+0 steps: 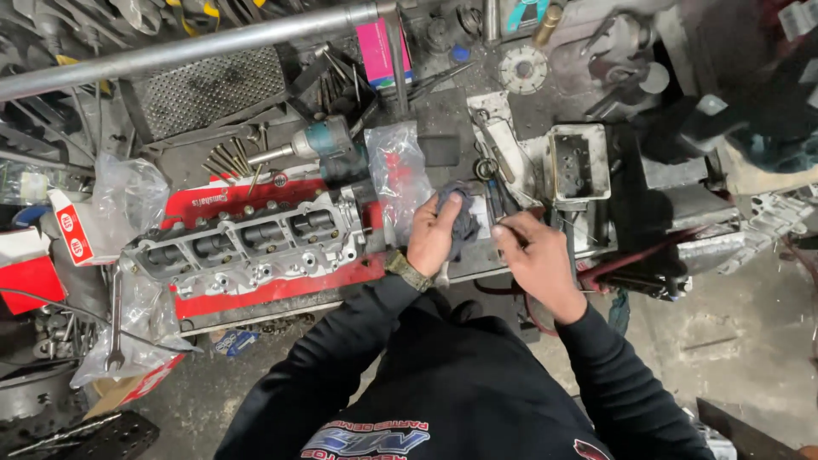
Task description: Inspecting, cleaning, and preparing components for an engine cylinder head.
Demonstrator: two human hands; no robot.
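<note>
Head view shows your left hand [433, 234] bunched around a soft, limp dark rag [463, 223] while your right hand [535, 255], just beside it, pinches a thin stiff metal rod [498, 200]; grip it mid-shaft, likely oily.

Left hand [432, 236] grips a dark rag [463, 223]; right hand [532, 255] pinches a thin metal part beside the cylinder head [247, 243] on the bench [443, 115].

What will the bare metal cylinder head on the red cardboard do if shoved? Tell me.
The bare metal cylinder head is a long, solid casting, so probably heavy and stiff. It lies flat on the red cardboard, so it should slide rather than tip or roll. The cardboard may well drag along with it.
</note>
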